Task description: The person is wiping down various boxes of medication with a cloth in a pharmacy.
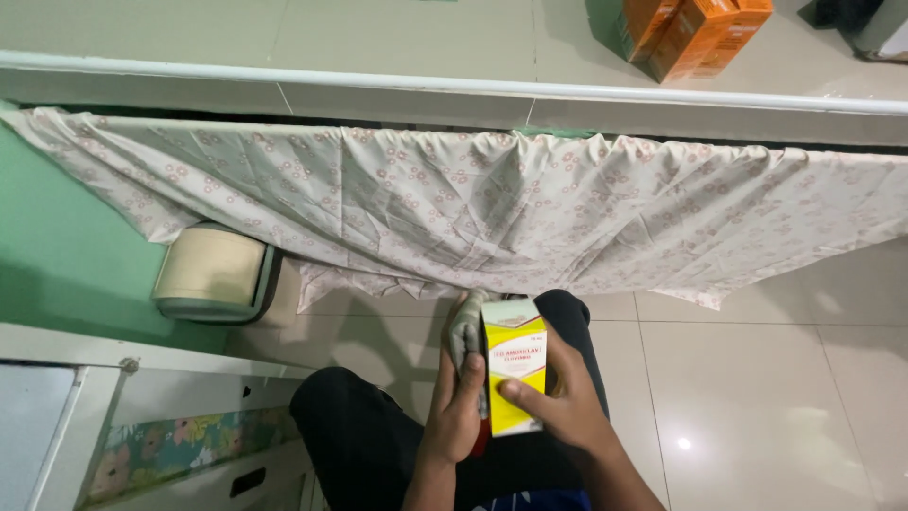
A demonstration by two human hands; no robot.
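Two hands meet over the lap, both working one small box. Right hand point(565, 402) has its fingers point(518, 396) closed across the front face of the yellow-and-white carton point(514, 374), thumb side behind, keeping it upright and facing the camera. Left hand point(458, 407) is closed on a grey cloth point(465, 326), pressed against the carton's left edge; the hold reads as wiping or steadying, though which I cannot tell. A bit of red shows under the carton's lower corner, too hidden to name.

Carton sits above the person's knees, clad in black trousers point(364, 431), over the pale tiled floor point(757, 378).

Outward: one floral curtain point(492, 203) hangs from the front edge of the desk point(397, 43), draped to screen the space beneath. One round beige tin point(216, 273) lies on its side at the curtain's left lower edge, against a green wall point(57, 246). Two orange boxes point(695, 28) rest at the desk's far right corner. One white cabinet point(123, 416) stands at lower left.
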